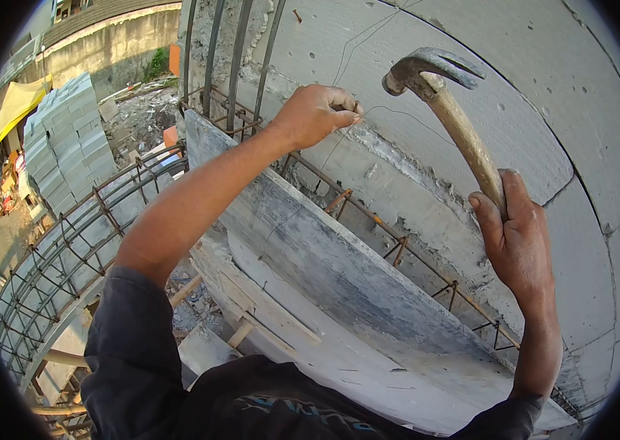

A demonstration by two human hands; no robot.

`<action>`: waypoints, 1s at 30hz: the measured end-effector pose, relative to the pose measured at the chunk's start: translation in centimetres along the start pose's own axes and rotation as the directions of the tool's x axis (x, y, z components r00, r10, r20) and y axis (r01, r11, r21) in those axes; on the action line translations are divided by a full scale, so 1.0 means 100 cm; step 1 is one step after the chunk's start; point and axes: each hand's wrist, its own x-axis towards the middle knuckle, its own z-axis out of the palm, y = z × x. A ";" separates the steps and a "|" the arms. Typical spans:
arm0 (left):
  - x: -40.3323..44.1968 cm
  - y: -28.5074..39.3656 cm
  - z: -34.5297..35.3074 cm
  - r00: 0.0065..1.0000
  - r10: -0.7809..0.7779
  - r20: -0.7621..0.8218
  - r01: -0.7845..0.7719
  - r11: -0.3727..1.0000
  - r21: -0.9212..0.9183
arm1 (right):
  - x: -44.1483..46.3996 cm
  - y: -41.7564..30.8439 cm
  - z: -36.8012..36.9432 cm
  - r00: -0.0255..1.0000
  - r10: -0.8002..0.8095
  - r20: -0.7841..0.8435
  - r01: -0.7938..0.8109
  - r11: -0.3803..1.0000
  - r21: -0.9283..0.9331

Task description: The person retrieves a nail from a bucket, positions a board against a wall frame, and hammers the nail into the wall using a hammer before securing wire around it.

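Nearest, R hand (519, 242) is wrapped round the lower handle of the hammer (464, 132), head up, clear of the work; L hand (317, 116), fingers pinched tight, apparently on thin wire (396, 110), just above the board's upper edge. Wire's loose: one length arcs to the right, another drops twd the board (354, 257). Done, afaict: board stands along the wall (588, 257), rebar cage (376, 217) sits in the gap btwn them, upright bars (237, 66) at its far end. Left, prob.: the wire itself, as no finished twist shows near L hand; gap looks unfilled where visible. Further off, curved rebar cage (108, 209) is bare too; beyond it, stacked blocks (68, 139) + yellow tarp (13, 114).
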 end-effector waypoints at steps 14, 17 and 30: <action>-0.004 0.011 -0.006 1.000 -0.027 0.015 0.025 0.992 0.122 | 0.024 -0.020 0.014 0.986 -0.157 0.051 0.159 0.987 -0.037; -0.004 0.004 -0.002 1.000 0.000 -0.020 0.004 0.984 0.178 | 0.038 -0.014 0.024 0.967 0.020 0.253 0.054 0.958 -0.280; -0.004 0.006 -0.001 0.999 -0.053 0.005 0.052 0.990 0.131 | 0.039 -0.011 0.031 0.961 0.006 0.278 0.064 0.968 -0.243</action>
